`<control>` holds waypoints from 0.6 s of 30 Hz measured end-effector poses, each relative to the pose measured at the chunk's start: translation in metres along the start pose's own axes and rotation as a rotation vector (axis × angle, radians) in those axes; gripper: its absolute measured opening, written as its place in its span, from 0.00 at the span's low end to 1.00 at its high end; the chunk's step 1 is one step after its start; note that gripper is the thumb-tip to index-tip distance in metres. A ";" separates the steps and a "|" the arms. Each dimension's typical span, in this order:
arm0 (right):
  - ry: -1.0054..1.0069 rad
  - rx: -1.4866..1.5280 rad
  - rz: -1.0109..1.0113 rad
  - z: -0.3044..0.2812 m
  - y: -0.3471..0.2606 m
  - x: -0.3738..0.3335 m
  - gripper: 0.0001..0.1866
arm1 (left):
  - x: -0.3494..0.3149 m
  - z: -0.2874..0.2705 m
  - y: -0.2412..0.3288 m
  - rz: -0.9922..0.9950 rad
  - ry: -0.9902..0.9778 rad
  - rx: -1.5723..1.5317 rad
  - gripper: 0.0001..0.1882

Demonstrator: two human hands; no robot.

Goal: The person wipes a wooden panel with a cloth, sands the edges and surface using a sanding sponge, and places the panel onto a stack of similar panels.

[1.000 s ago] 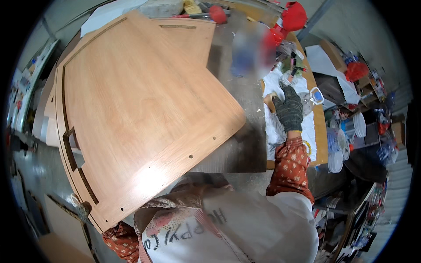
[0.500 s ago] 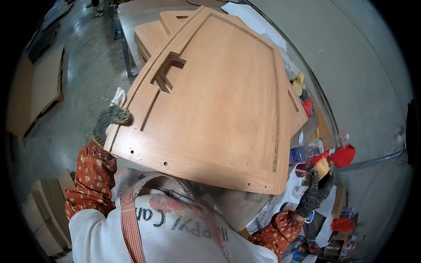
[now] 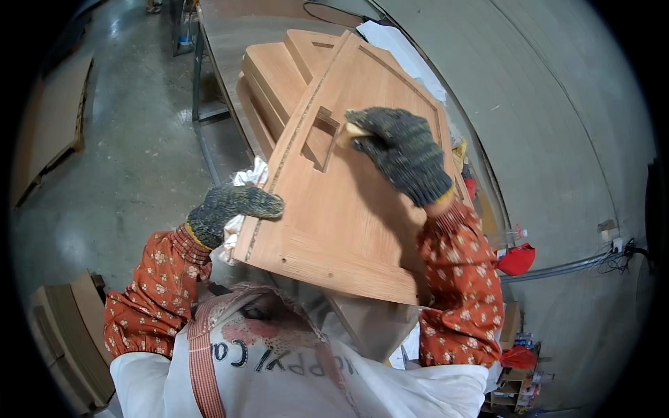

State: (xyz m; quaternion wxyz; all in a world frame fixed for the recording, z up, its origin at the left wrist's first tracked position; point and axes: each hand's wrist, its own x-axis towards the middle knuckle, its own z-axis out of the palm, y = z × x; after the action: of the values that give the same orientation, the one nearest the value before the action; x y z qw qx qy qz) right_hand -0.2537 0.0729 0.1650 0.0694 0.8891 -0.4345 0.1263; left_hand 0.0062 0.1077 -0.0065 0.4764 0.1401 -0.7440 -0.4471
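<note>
Now, line by line:

Left hand: my gloved left hand is curled over the left edge of the wooden panel, fingers wrapped onto its face, gripping it.

Right hand: my gloved right hand lies on the upper face of the panel, just right of the rectangular cutout. It is closed around a small pale piece whose tip shows past my fingers and touches the wood beside the cutout. I cannot tell what the piece is.

Panel: a light brown board with a curved outline, a routed groove along its left side and small drilled holes near the lower corner. It is tilted, its near edge low against my apron, its far end lifted toward the stack.

Stack: more boards of the same shape lie flat on the grey workbench, behind and partly under the panel I hold.

Cloth: a white rag is bunched just beside my left hand, at the bench edge.

Sleeves: both arms are in orange floral sleeves.

Floor: grey concrete on my left, with flat brown sheets lying on it and more sheets standing near the lower left edge.

Right side: a grey wall, with red items low beside it.
</note>
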 end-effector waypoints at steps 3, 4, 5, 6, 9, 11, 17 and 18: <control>0.007 -0.052 0.025 0.025 0.007 0.008 0.15 | 0.004 0.010 0.002 -0.062 0.000 -0.156 0.13; -0.001 -0.061 0.039 0.030 0.006 0.005 0.14 | 0.003 0.015 0.003 -0.138 0.014 -0.296 0.13; -0.006 -0.062 0.046 0.035 0.003 0.007 0.13 | 0.002 0.017 0.003 -0.218 0.032 -0.429 0.12; -0.130 -0.068 0.076 0.032 0.000 0.006 0.12 | 0.005 0.014 0.011 -0.141 -0.004 -0.193 0.12; -0.409 0.269 0.128 0.008 -0.016 -0.008 0.10 | 0.009 0.012 0.009 0.108 -0.026 -0.009 0.12; -0.396 0.178 0.050 -0.011 -0.038 -0.015 0.15 | 0.009 0.014 0.008 0.131 -0.029 -0.008 0.12; -0.054 -0.360 -0.043 0.009 -0.010 -0.003 0.06 | 0.014 0.021 0.001 0.070 -0.086 -0.253 0.12; 0.014 -0.354 -0.004 0.014 -0.004 0.001 0.06 | 0.011 0.022 0.000 0.070 -0.086 -0.317 0.12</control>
State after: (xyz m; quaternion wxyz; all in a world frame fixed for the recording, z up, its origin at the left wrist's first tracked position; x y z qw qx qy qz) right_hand -0.2479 0.0712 0.1522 0.2281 0.8630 -0.4475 0.0537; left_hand -0.0172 0.1124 -0.0030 0.4755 0.0180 -0.6883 -0.5476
